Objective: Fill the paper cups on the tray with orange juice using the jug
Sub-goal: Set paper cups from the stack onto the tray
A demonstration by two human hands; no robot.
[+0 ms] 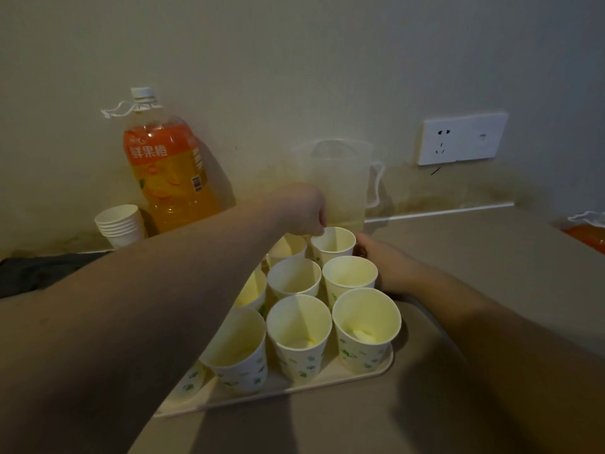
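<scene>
At the far left, a stack of spare cups (120, 224) stood on the counter (474, 257), and just to its right stood a large juice bottle (170, 172) against the wall. The left hand (302, 208) reached over the tray (294, 393), and its grip pinched the rim of the far right cup (334, 245). The paper cups (298, 332) stood in rows on the tray, some with a little yellow juice at the bottom. Behind them stood the almost empty jug (337, 181), near the wall. The right hand (389, 268) lay beside the far cup, its grip released, with the fingers touching the cup. A wall socket (461, 137) was at the far right.
</scene>
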